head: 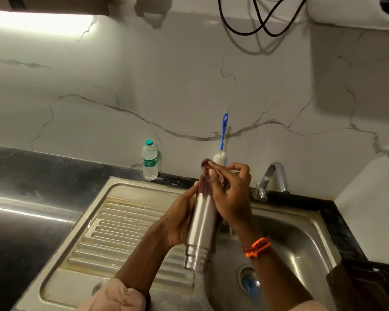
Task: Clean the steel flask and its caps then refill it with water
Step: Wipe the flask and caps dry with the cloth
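I hold the steel flask [201, 230] above the sink, tilted with its neck pointing away from me. My left hand [181, 218] grips the flask's body from the left. My right hand [230, 196] pinches a reddish-brown cloth or scrubber [205, 176] against the flask's neck and mouth. An orange thread band circles my right wrist. A round steel piece [100, 285], perhaps a cap, lies on the drainboard, partly hidden by my left sleeve.
The steel sink bowl [296, 241] lies under my hands, with something blue in its drain [248, 281]. A ribbed drainboard [121, 230] sits to the left. A blue-handled bottle brush [223, 135] leans on the wall beside a plastic water bottle [149, 161]. The tap [273, 180] stands at right.
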